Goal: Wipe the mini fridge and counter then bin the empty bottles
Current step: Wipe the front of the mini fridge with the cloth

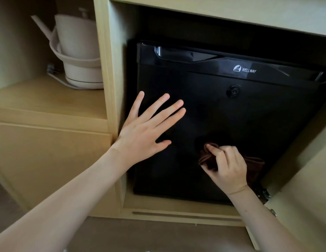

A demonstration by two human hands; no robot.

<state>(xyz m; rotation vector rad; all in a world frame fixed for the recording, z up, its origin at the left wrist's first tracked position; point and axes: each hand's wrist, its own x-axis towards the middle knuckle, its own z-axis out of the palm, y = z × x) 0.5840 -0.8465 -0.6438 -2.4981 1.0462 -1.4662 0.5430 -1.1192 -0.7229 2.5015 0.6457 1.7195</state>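
Observation:
A black mini fridge (249,113) with a "WELLWAY" logo sits inside a light wooden cabinet, its door closed. My left hand (145,131) lies flat on the left side of the fridge door, fingers spread. My right hand (227,166) grips a crumpled brown cloth (255,164) and presses it against the lower middle of the door. No bottles are in view.
A white electric kettle (78,51) stands on its base on the open wooden shelf (40,99) to the left. The wooden cabinet door (300,206) hangs open at the lower right, its metal hinge beside my right wrist. Brown floor lies below.

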